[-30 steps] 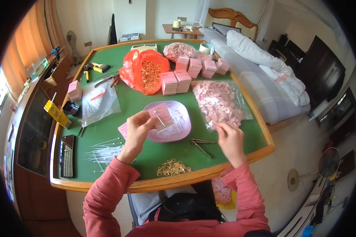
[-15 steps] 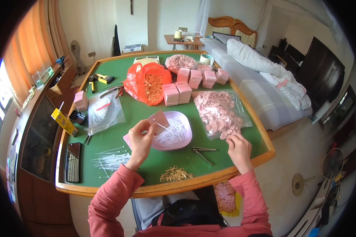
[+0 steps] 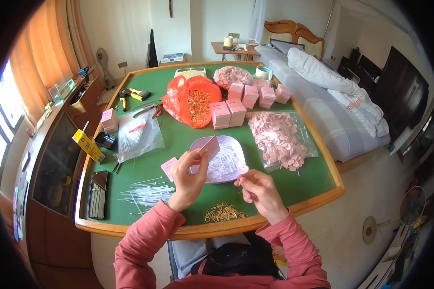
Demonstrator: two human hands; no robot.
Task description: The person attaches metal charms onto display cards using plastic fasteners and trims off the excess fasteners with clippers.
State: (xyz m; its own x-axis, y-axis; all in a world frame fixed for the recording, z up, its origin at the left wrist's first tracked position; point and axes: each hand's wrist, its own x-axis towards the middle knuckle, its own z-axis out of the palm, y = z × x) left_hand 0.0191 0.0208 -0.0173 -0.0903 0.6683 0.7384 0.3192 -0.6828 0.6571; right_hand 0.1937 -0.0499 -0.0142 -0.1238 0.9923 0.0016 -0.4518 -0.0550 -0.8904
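Observation:
My left hand (image 3: 189,176) pinches a small pink card (image 3: 210,146), tilted over a lilac bowl (image 3: 242,151) of thin white plastic fasteners (image 3: 225,167). Between the fingertips of my right hand (image 3: 259,190) is a small pale pink disc (image 3: 244,168), just off the bowl's right edge. Another pink card (image 3: 168,169) lies left of the bowl. Loose white fasteners (image 3: 147,195) with round heads are spread below it. Gold-coloured clasps (image 3: 225,212) lie in a small pile near the front edge. An open clear bag (image 3: 280,139) of pink pieces lies beyond my right hand.
Across the green table (image 3: 144,161) stand stacks of pink cards (image 3: 229,113) and a red bag (image 3: 176,101) of small gold parts. On the left are a phone (image 3: 98,195), a yellow carton (image 3: 88,146), a clear bag of white fasteners (image 3: 139,130) and pliers (image 3: 147,110).
My right hand has moved left from the bag of pink pieces to the bowl, carrying a disc. My left hand still holds the card. The nail clipper seen earlier is now hidden. The view has shifted slightly.

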